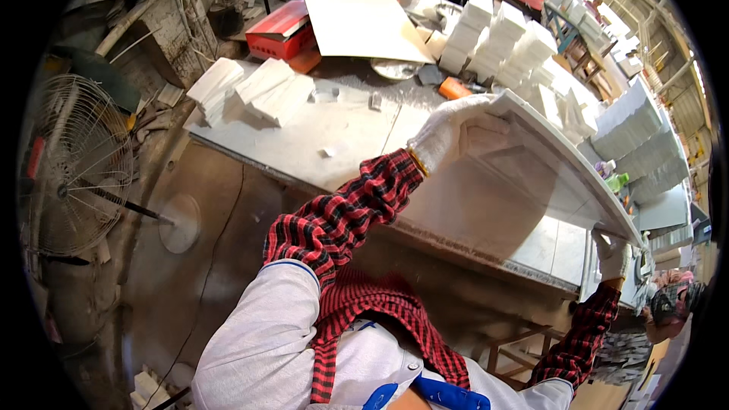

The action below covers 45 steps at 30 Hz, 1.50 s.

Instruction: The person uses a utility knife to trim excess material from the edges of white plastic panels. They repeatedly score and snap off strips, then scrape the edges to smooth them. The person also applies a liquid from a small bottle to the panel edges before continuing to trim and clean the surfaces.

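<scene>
A large, thin, glossy pale panel (524, 171) is tilted up over the worktable (349, 140), its raised edge running from upper middle to lower right. My left hand (457, 127), in a white knitted glove, grips its far left corner. At the right end, my right hand (612, 258), also gloved, holds the same panel near its other corner. The fingers of both hands are partly hidden at the panel's edge. Red-and-black checked sleeves cover both my forearms.
Stacked white tiles (275, 91) lie on the table's left end. A cream board (364, 21), a red box (281, 33), an orange tool (454, 89) and white block stacks (524, 42) stand beyond. A floor fan (72, 167) is at left; two people work far back.
</scene>
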Tool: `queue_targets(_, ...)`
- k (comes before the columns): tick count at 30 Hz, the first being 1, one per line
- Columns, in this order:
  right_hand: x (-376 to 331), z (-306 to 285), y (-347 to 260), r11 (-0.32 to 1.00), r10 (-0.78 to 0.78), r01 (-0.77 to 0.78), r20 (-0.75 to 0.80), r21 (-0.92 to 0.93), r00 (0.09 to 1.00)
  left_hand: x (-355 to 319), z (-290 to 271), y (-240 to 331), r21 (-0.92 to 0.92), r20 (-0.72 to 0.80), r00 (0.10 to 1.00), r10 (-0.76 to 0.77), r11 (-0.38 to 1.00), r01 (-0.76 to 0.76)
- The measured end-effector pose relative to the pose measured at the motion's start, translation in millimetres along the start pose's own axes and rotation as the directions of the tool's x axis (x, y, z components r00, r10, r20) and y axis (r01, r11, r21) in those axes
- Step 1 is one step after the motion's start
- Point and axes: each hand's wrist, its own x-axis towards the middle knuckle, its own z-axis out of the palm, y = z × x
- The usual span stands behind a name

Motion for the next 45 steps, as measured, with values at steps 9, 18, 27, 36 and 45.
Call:
queue_targets(9, 28.9, -117.3, 140.2, 0.547, -0.275, 0.185, 0.033, -0.816, 0.961, 24.3, 3.9, 3.2, -0.114, 0.212, 0.974, 0.078, 0.992, -0.054)
queue_targets(18, 59.8, -26.5, 134.1, 0.603, -0.344, -0.034, -0.299, -0.797, 0.890, 49.7, -5.0, 15.9, 0.858, 0.121, 0.898, 0.422, 0.410, -0.308)
queue_targets(27, 67.0, 17.4, 161.7, 0.697, -0.235, -0.179, -0.458, -0.694, 0.858, 82.5, -3.5, 21.0, 0.921, 0.373, 0.729, 0.574, -0.136, -0.364)
queue_targets(36, 62.4, -9.5, 54.1, 0.647, -0.483, -0.098, -0.506, -0.756, 0.714, 103.2, 3.6, 15.6, 0.686, 0.062, 0.981, 0.181, 0.706, -0.174)
queue_targets(45, 23.2, 49.8, -207.5, 0.979, 0.143, 0.059, -0.858, 0.197, 0.493, 124.4, 6.0, 20.8, 0.713, 0.071, 0.983, 0.167, 0.681, -0.167)
